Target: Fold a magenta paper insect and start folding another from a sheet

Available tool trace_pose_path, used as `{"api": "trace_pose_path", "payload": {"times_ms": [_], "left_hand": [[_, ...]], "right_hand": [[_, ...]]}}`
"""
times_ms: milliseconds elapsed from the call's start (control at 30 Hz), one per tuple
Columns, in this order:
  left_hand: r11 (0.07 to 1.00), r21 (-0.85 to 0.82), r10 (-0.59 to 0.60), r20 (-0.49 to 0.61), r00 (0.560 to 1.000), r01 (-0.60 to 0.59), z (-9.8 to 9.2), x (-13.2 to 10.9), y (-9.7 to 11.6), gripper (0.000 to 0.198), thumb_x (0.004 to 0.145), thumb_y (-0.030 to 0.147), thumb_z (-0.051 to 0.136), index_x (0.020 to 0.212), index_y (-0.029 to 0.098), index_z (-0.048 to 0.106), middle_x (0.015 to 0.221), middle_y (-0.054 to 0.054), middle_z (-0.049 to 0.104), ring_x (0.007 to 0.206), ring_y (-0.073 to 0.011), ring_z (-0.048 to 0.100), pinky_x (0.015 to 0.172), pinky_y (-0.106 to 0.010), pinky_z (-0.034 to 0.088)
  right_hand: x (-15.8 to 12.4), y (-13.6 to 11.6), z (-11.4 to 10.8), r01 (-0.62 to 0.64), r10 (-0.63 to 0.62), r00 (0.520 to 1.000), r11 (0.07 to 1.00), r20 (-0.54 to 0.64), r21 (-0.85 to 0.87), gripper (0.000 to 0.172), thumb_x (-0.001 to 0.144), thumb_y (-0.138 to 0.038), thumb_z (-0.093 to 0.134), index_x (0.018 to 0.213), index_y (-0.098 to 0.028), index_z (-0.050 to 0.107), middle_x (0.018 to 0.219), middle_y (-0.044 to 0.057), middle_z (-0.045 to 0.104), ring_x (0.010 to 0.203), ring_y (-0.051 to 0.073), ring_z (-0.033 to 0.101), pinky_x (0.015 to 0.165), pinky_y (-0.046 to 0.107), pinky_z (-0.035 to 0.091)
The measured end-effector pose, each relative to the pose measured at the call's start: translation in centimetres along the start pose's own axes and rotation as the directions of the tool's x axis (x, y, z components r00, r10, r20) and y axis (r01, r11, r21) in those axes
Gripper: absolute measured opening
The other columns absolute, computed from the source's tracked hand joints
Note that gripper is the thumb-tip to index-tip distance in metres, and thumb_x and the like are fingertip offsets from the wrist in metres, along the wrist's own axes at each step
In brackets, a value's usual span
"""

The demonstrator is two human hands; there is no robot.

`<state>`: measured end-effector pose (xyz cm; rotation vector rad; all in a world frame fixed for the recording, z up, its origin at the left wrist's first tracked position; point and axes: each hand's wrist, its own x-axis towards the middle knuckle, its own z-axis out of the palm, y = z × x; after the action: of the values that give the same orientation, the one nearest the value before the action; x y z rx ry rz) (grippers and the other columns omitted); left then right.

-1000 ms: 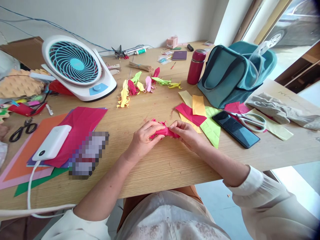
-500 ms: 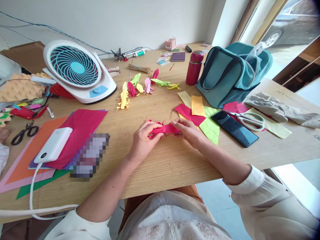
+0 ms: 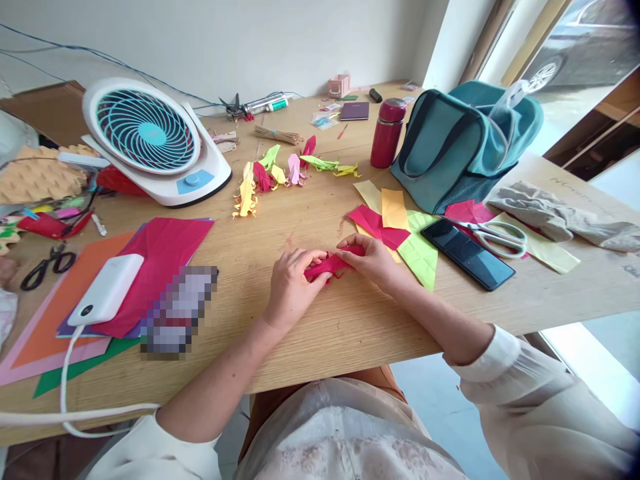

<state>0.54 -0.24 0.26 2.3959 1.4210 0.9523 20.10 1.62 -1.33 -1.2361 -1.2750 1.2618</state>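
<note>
Between my two hands, low over the wooden table (image 3: 300,333), is a folded red paper figure (image 3: 320,269) with thin pointed bits along its sides. My left hand (image 3: 295,280) pinches its left end between thumb and fingers. The other end is gripped by my right hand (image 3: 370,261), whose fingers cover part of it. Beyond them stand several finished-looking folded paper animals, among them a yellow one (image 3: 246,193), a pink one (image 3: 295,171) and a green one (image 3: 320,163). Right of my right hand lie loose sheets: red paper (image 3: 373,223), orange paper (image 3: 393,209) and light green paper (image 3: 419,247).
At right are a phone (image 3: 467,253), white-handled scissors (image 3: 500,239), a teal bag (image 3: 440,153), a red flask (image 3: 387,133) and grey cloth (image 3: 565,213). At left are a fan (image 3: 155,143), coloured sheets (image 3: 165,247), a white power bank (image 3: 107,290) with a cable, and black scissors (image 3: 47,265).
The red paper figure has tilted, its right end now higher and farther right. My left hand has turned slightly, and both hands keep hold of it.
</note>
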Motion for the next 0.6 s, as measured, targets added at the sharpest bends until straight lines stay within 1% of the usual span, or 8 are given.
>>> {"api": "trace_pose_path", "payload": {"times_ms": [100,167,200,300,367,467,533,600], "left_hand": [[0.997,0.077,-0.017,0.033,0.999,0.015,-0.2,0.0,0.3,0.040,0.075,0.020,0.088,0.112,0.027,0.071,0.099,0.001,0.078,0.096,-0.0255,0.062,0.089,-0.040,0.045],[0.993,0.117,-0.009,0.016,1.000,0.007,-0.4,0.1,0.2,0.042,0.076,0.028,0.088,0.115,0.029,0.072,0.101,0.001,0.079,0.102,-0.0281,0.060,0.094,-0.043,0.043],[0.991,0.131,-0.005,0.002,1.000,0.004,-0.6,0.2,0.1,0.040,0.079,0.031,0.086,0.117,0.030,0.073,0.101,0.001,0.079,0.103,-0.0286,0.059,0.096,-0.044,0.042],[0.994,0.108,0.000,-0.020,1.000,0.002,-1.4,0.7,-0.6,0.027,0.091,0.028,0.073,0.118,0.027,0.074,0.097,0.000,0.080,0.095,-0.0253,0.063,0.092,-0.042,0.046],[0.998,0.070,0.009,-0.023,1.000,-0.007,-1.9,1.1,-1.3,0.021,0.096,0.024,0.064,0.114,0.024,0.075,0.101,-0.003,0.079,0.092,-0.0228,0.065,0.088,-0.038,0.049],[0.997,0.073,0.030,-0.027,0.999,-0.028,-2.1,1.5,-2.4,0.021,0.096,0.022,0.061,0.113,0.023,0.074,0.113,-0.005,0.076,0.104,-0.0240,0.066,0.094,-0.039,0.049],[0.996,0.068,0.056,0.001,0.998,-0.056,-1.7,1.7,-3.2,0.025,0.095,0.021,0.063,0.118,0.022,0.072,0.121,-0.006,0.074,0.113,-0.0257,0.065,0.101,-0.043,0.048],[0.996,0.023,0.084,0.051,0.995,-0.085,-1.0,1.7,-3.8,0.028,0.094,0.020,0.063,0.122,0.020,0.069,0.127,-0.008,0.072,0.119,-0.0261,0.064,0.105,-0.044,0.047]], "right_hand": [[0.0,0.2,-0.1,0.049,-0.051,0.999,0.987,-0.010,-0.152,0.026,0.081,-0.036,0.072,0.100,-0.020,0.065,0.079,0.001,0.072,0.064,0.016,0.067,0.060,0.027,0.050],[0.0,0.4,-0.2,0.068,-0.071,0.997,0.979,-0.006,-0.193,0.026,0.086,-0.034,0.069,0.107,-0.020,0.064,0.086,0.004,0.074,0.067,0.017,0.069,0.061,0.028,0.052],[0.1,0.5,-0.3,0.072,-0.074,0.997,0.978,-0.004,-0.197,0.027,0.088,-0.034,0.068,0.111,-0.020,0.062,0.089,0.005,0.075,0.069,0.017,0.071,0.062,0.029,0.053],[0.4,0.8,-0.4,0.079,-0.084,0.996,0.977,-0.018,-0.198,0.029,0.092,-0.034,0.064,0.117,-0.020,0.059,0.095,0.007,0.075,0.071,0.018,0.072,0.063,0.030,0.056],[0.6,1.0,-0.5,0.091,-0.102,0.994,0.978,-0.049,-0.190,0.027,0.092,-0.033,0.063,0.116,-0.020,0.058,0.105,0.009,0.073,0.075,0.018,0.072,0.066,0.030,0.059],[0.7,1.1,-0.7,0.134,-0.148,0.986,0.976,-0.073,-0.174,0.024,0.092,-0.029,0.060,0.114,-0.021,0.058,0.125,0.012,0.066,0.079,0.016,0.071,0.068,0.031,0.060],[0.7,1.1,-1.0,0.166,-0.192,0.977,0.959,-0.096,-0.230,0.024,0.091,-0.027,0.059,0.114,-0.021,0.059,0.126,0.011,0.065,0.076,0.014,0.068,0.068,0.030,0.059],[0.7,1.1,-1.4,0.188,-0.242,0.961,0.929,-0.137,-0.319,0.024,0.089,-0.025,0.059,0.113,-0.020,0.060,0.120,0.010,0.066,0.070,0.012,0.064,0.066,0.030,0.056]]}}
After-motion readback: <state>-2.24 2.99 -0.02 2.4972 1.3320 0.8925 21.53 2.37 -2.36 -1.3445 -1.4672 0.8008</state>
